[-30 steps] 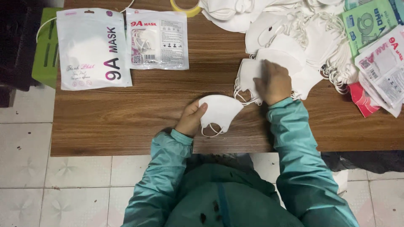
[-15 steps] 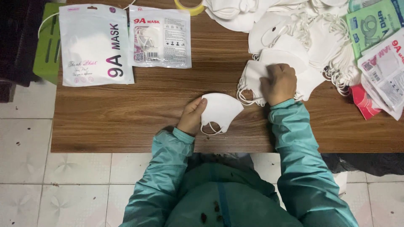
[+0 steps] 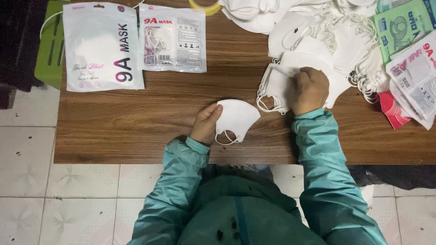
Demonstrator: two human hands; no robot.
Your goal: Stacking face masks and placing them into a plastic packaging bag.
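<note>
- Your left hand holds a folded white mask. Your fingers pinch its left edge, with the thumb on top.
- The mask lies flat on the brown wooden bench, near the front edge, right in front of you. Its thin ear loop hangs down at the bottom.
- Your right hand is curled shut on top of a stack of white masks. It grips the top one of the stack.
- The stack sits just to the right of the mask in your left hand, but the two do not touch.
- Behind your right hand there is a big messy pile of loose white masks with lots of strings.
- At the far right lie some mask packets, one green packet and some white and red packets.
- At the far left lies a big white pouch. Next to it lies a smaller see-through pouch with masks inside.
- A yellow tape roll peeks in at the back edge.
- Your sleeves are teal.
- A green crate stands beside the bench on the left.
</note>
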